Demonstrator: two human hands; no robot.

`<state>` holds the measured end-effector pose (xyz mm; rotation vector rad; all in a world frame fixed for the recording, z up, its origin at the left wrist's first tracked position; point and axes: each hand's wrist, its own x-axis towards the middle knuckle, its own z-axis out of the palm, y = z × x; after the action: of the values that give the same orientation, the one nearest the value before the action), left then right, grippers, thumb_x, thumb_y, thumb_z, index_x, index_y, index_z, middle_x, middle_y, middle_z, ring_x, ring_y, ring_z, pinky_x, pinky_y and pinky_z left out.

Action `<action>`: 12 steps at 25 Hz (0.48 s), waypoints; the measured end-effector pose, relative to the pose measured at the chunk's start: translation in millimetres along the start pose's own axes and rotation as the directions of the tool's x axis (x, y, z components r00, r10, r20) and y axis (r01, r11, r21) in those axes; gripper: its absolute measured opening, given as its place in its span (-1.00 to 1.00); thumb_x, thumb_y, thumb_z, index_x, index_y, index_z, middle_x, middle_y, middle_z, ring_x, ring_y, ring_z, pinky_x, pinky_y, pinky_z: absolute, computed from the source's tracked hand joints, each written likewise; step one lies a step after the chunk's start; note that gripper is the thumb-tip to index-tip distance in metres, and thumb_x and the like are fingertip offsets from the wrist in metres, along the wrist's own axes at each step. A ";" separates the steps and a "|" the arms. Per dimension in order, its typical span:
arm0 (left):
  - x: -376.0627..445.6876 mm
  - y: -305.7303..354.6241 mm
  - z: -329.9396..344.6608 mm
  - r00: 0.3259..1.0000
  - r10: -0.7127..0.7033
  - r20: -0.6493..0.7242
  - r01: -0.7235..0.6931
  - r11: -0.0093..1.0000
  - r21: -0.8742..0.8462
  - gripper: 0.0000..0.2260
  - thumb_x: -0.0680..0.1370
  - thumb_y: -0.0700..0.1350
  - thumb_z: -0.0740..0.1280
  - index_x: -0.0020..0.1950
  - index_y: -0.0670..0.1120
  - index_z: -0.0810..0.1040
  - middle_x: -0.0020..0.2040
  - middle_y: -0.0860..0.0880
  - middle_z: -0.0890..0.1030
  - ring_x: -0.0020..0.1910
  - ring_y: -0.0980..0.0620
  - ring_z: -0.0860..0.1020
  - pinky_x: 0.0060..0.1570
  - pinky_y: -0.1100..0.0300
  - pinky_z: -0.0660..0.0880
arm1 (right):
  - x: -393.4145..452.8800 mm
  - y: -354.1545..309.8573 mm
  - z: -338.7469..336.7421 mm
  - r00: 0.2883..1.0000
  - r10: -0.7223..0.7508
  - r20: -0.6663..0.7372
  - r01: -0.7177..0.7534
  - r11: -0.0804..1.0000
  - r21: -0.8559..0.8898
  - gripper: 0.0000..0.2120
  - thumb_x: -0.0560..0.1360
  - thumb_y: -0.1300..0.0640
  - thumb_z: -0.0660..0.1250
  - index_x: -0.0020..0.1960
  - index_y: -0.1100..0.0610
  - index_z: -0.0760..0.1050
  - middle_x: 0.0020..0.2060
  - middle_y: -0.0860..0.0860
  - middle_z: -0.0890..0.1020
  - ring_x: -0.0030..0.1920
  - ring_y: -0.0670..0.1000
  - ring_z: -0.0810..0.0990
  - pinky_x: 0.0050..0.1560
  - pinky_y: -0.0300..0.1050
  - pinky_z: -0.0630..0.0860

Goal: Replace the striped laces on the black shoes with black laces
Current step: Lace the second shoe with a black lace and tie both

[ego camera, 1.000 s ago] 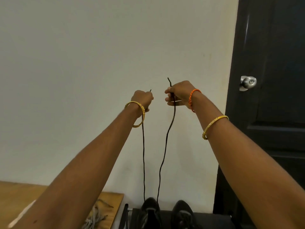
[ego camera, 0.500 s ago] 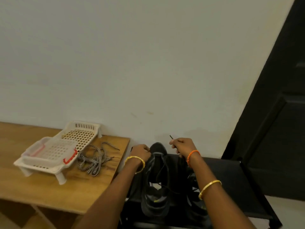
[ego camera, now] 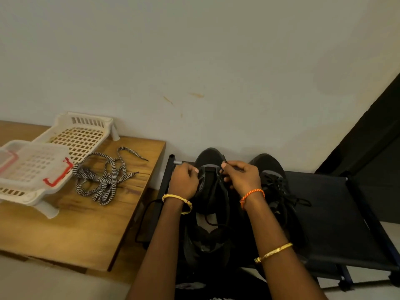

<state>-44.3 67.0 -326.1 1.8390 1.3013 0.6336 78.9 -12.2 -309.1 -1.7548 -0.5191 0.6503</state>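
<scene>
We wear no sleeves: both forearms are bare. Our left wrist carries one gold bangle; our right carries a braided orange thread band and, further up, another gold bangle.

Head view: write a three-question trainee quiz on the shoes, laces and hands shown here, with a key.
1. True or false: the striped laces lie loose on the wooden table, off the shoes.
2. Which shoe do both hands work on? A) the left shoe B) the right shoe C) neither
3. Fill in: the right hand pinches a ____ lace at the shoe's eyelets.

Key
1. True. They lie in a heap beside the white plastic rack.
2. A. The left hand grips that shoe's upper; the right shoe, already laced, stands apart on the black shoe rack.
3. Black: the black lace.
</scene>
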 end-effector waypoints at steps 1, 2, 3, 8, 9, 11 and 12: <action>2.0 0.5 -0.3 0.999 -0.038 0.004 0.038 0.999 -0.001 -0.80 0.60 -0.23 0.20 -0.24 -0.14 0.40 -0.25 0.01 0.46 -0.25 0.08 0.43 -0.31 0.25 0.32 | 2.3 -1.6 -0.3 1.000 0.010 0.020 -0.010 1.000 0.012 -0.97 0.47 0.19 0.41 -0.14 0.12 0.63 -0.40 -0.04 0.63 -0.51 -0.19 0.51 -0.45 -0.34 0.44; 4.5 0.4 0.0 0.997 -0.078 -0.001 0.078 0.997 0.001 -0.77 0.59 -0.26 0.17 -0.28 -0.15 0.36 -0.28 0.00 0.42 -0.29 0.08 0.40 -0.37 0.26 0.26 | 5.1 -2.5 -0.8 0.999 0.018 0.026 -0.018 1.000 0.004 -0.97 0.46 0.21 0.41 -0.15 0.13 0.63 -0.40 -0.03 0.63 -0.52 -0.20 0.49 -0.47 -0.35 0.43; 5.9 0.8 0.2 0.994 -0.113 -0.011 0.113 0.994 -0.001 -0.76 0.59 -0.27 0.15 -0.29 -0.16 0.33 -0.30 -0.02 0.39 -0.32 0.07 0.36 -0.40 0.27 0.23 | 7.0 -2.0 -1.1 0.999 0.029 0.021 -0.029 0.999 -0.018 -0.97 0.45 0.21 0.42 -0.15 0.14 0.64 -0.40 -0.03 0.62 -0.50 -0.18 0.49 -0.45 -0.33 0.44; 14.6 -2.5 3.3 0.955 -0.289 -0.072 0.278 0.951 -0.134 -0.77 0.58 -0.26 0.15 0.10 -0.40 0.46 -0.09 -0.20 0.54 -0.18 -0.06 0.50 -0.39 0.23 0.33 | 12.3 6.7 0.0 0.999 0.019 -0.051 -0.027 0.986 -0.162 -0.91 0.43 0.19 0.43 -0.08 0.17 0.66 -0.32 -0.03 0.60 -0.32 -0.12 0.51 -0.07 -0.16 0.54; 14.8 -3.2 3.5 0.949 -0.307 -0.067 0.293 0.941 -0.167 -0.75 0.58 -0.25 0.15 0.13 -0.40 0.45 -0.03 -0.23 0.57 -0.11 -0.10 0.55 -0.32 0.19 0.42 | 12.9 6.4 -0.7 0.998 0.000 -0.056 -0.011 0.980 -0.196 -0.91 0.44 0.20 0.43 -0.07 0.17 0.66 -0.29 -0.02 0.61 -0.29 -0.13 0.52 -0.06 -0.21 0.51; 16.1 -5.4 3.5 0.949 -0.311 -0.043 0.297 0.933 -0.204 -0.76 0.60 -0.23 0.15 0.14 -0.38 0.45 0.03 -0.25 0.58 -0.01 -0.12 0.57 -0.10 0.06 0.53 | 14.6 5.3 -0.9 0.998 -0.037 -0.050 0.023 0.968 -0.252 -0.88 0.45 0.22 0.42 -0.03 0.18 0.66 -0.25 0.00 0.62 -0.25 -0.12 0.54 -0.05 -0.27 0.46; 15.0 -5.5 2.8 0.954 -0.298 -0.037 0.284 0.935 -0.210 -0.78 0.60 -0.23 0.16 0.13 -0.36 0.45 0.02 -0.22 0.58 -0.02 -0.11 0.57 -0.06 0.03 0.54 | 14.8 4.4 -0.8 0.997 -0.059 -0.054 0.042 0.960 -0.278 -0.88 0.46 0.22 0.41 -0.01 0.19 0.65 -0.24 -0.01 0.61 -0.22 -0.10 0.54 -0.05 -0.29 0.44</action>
<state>-40.0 81.1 -332.7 1.4353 1.4623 0.6455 90.5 -4.4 -315.5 -2.0106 -0.6341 0.5034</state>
